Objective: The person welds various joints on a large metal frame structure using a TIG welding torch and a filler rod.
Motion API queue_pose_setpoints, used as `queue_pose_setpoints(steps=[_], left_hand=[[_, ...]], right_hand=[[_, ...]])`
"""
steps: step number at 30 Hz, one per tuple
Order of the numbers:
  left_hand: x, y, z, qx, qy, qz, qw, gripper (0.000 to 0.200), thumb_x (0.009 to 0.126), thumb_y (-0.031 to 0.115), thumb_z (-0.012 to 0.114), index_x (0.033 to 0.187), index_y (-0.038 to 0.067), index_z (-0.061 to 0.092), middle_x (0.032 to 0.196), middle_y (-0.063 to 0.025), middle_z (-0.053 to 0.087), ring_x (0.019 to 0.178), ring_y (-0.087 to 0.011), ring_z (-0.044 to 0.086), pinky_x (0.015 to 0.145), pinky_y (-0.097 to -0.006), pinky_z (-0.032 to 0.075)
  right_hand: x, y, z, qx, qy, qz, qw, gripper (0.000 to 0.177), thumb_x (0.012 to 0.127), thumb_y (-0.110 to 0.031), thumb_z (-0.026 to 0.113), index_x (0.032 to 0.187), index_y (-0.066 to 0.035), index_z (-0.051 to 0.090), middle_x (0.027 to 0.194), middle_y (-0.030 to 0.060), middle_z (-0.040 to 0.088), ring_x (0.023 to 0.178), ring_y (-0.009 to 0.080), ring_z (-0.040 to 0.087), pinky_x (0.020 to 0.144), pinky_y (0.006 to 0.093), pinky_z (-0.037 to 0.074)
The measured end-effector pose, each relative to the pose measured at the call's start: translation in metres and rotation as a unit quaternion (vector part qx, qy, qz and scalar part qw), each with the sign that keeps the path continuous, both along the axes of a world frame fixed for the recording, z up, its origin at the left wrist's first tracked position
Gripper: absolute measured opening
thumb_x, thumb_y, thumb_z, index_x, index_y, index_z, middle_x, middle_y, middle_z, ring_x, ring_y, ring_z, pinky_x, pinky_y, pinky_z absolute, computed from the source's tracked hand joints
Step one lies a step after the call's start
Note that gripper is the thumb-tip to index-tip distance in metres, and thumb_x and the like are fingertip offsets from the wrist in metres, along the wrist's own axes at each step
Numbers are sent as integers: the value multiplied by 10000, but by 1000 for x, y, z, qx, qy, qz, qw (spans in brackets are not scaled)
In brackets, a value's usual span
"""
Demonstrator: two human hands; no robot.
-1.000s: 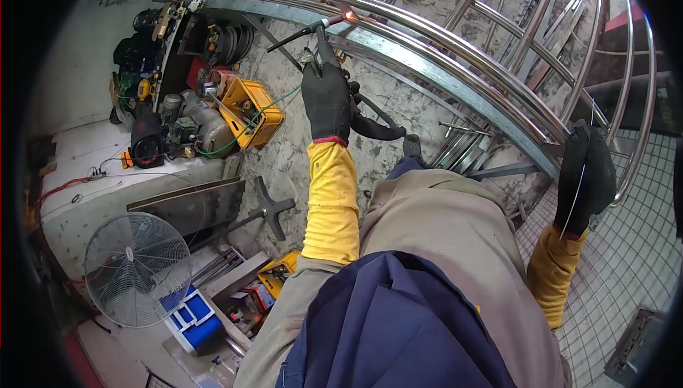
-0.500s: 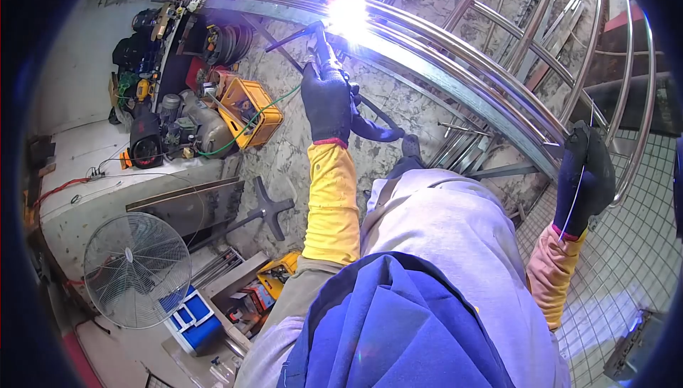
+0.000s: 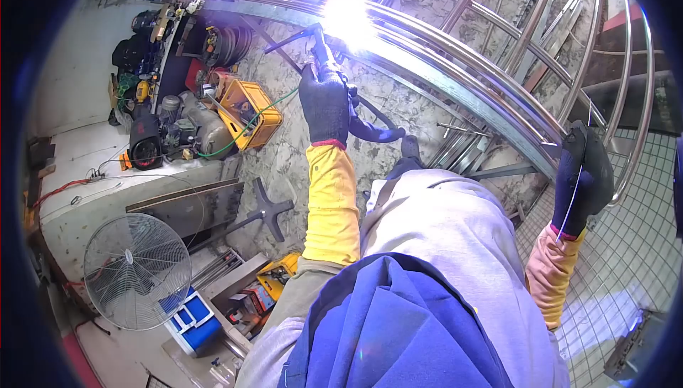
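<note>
My left hand (image 3: 325,107), in a dark glove with a yellow sleeve, is closed around a welding torch (image 3: 321,46). The torch head lies close to a bright arc (image 3: 347,19) on the curved metal tubes (image 3: 455,50), and glare hides the weld spot. A dark cable (image 3: 377,130) trails from the torch. On the right, my gloved right hand (image 3: 583,178) is closed with a thin metal rod (image 3: 573,199) running through it, beside the bent end of the tubing. A flat metal bar (image 3: 445,93) runs along beneath the tubes.
At left stand a yellow crate (image 3: 260,121), an air compressor (image 3: 210,132) and a round fan (image 3: 135,270). A blue-and-white box (image 3: 193,322) sits near the fan. A dark cross-shaped stand (image 3: 267,210) lies on the floor. Loose metal lengths (image 3: 459,146) lie below the tubes.
The arc still burns, its glare slightly farther left. Both hands have shifted very slightly left in view and keep their grips.
</note>
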State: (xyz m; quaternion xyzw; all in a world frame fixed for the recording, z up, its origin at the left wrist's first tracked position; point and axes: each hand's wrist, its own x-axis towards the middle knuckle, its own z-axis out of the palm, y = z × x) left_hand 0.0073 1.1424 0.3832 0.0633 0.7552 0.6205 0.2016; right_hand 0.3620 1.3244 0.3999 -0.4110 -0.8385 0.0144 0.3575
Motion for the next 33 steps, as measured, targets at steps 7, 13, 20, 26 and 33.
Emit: queue_pose_setpoints(steps=[7, 13, 20, 26, 33], left_hand=[[-2, -3, 1, -39, 0, 14, 999, 268, 1035, 278, 572, 1093, 25, 509, 892, -124, 635, 618, -197, 668, 486, -323, 538], [-4, -2, -2, -44, 1, 17, 999, 270, 1042, 284, 572, 1115, 30, 523, 878, -104, 629, 605, -185, 664, 477, -312, 532], [0, 1, 1, -14, 20, 3, 1000, 141, 1082, 158, 500, 1079, 25, 547, 768, -39, 581, 537, -136, 596, 441, -296, 461], [-1, -1, 1, -55, 32, 9, 998, 243, 1076, 268, 560, 1097, 29, 521, 839, -85, 613, 584, -159, 633, 459, -298, 500], [-1, 1, 3, -52, 10, 19, 998, 282, 1040, 298, 554, 1068, 20, 512, 848, -104, 612, 589, -195, 661, 464, -322, 530]], right_hand=[[-6, -3, 14, -12, -9, 27, 1000, 146, 1000, -97, 720, 1090, -21, 807, 935, 119, 803, 811, 210, 774, 752, 316, 604], [-5, -2, 11, 14, -14, 23, 1000, 152, 950, -131, 749, 1078, -63, 795, 967, 122, 791, 812, 263, 767, 756, 335, 598], [-7, -6, 9, -57, 52, 10, 997, 162, 1003, -159, 737, 1059, -31, 820, 921, 105, 806, 808, 209, 776, 751, 322, 604], [-8, -2, 12, 8, -5, 20, 1000, 133, 956, -126, 746, 1050, -46, 795, 914, 113, 784, 762, 249, 757, 707, 338, 589], [-9, -4, 14, -20, 2, 20, 1000, 137, 944, -120, 753, 1045, -37, 796, 943, 122, 793, 801, 259, 770, 750, 338, 599]])
